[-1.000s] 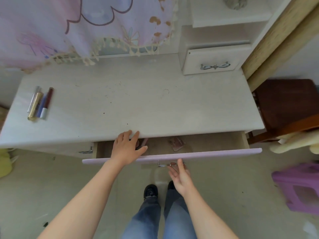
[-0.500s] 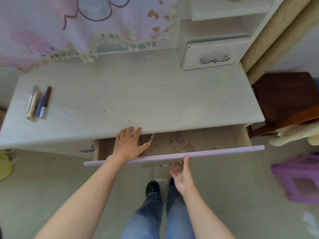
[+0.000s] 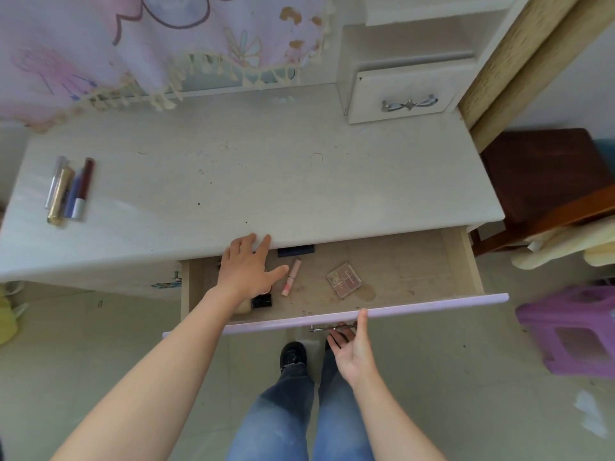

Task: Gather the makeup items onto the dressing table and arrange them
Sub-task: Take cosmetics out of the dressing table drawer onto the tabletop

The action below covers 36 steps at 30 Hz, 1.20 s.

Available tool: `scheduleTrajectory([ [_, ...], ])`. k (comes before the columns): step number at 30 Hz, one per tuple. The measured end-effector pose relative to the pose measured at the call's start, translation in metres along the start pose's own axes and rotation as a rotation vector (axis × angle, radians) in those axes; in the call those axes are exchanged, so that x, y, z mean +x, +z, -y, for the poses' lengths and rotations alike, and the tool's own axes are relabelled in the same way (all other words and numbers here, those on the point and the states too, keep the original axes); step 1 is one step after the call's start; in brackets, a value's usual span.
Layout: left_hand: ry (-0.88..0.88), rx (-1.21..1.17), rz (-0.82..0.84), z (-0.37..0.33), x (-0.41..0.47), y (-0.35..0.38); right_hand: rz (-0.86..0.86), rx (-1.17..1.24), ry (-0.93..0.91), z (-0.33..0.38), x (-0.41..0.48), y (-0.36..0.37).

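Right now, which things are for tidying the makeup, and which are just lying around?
For the job: four tubes on the dressing table; pink tube, palette, black item in the drawer; drawer handle in the right hand.
Just lying about: purple stool, brown chair, patterned cloth.

Open drawer under the dressing table, left grip inside, right grip round its handle.

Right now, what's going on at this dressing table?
A person stands at the dressing table with its lilac-fronted drawer pulled open. The right hand hooks the handle, while the left hand reaches in, fingers spread. A pink tube and a palette lie in the drawer; four tubes lie together on the tabletop's left.
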State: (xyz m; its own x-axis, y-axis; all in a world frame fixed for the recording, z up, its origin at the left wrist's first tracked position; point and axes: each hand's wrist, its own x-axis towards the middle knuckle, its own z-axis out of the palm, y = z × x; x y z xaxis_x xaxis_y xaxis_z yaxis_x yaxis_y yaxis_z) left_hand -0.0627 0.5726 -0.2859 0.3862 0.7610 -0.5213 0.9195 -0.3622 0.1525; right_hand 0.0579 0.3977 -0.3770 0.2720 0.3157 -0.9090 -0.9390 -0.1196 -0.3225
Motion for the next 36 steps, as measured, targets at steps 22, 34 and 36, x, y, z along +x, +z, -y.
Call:
scheduleTrajectory([
  [22, 0.032, 0.022, -0.014, 0.004, 0.0005, 0.0022, 0.018, 0.117, 0.056, -0.0053, 0.0098, -0.0042],
  [34, 0.037, 0.016, -0.012, 0.0074, 0.0008, 0.0032, 0.04, 0.027, 0.069, -0.0018, 0.0072, -0.0041],
  [36, 0.041, 0.018, -0.013, 0.0076, 0.0006, 0.0026, 0.024, -0.015, 0.067, 0.0001, 0.0081, -0.0034],
])
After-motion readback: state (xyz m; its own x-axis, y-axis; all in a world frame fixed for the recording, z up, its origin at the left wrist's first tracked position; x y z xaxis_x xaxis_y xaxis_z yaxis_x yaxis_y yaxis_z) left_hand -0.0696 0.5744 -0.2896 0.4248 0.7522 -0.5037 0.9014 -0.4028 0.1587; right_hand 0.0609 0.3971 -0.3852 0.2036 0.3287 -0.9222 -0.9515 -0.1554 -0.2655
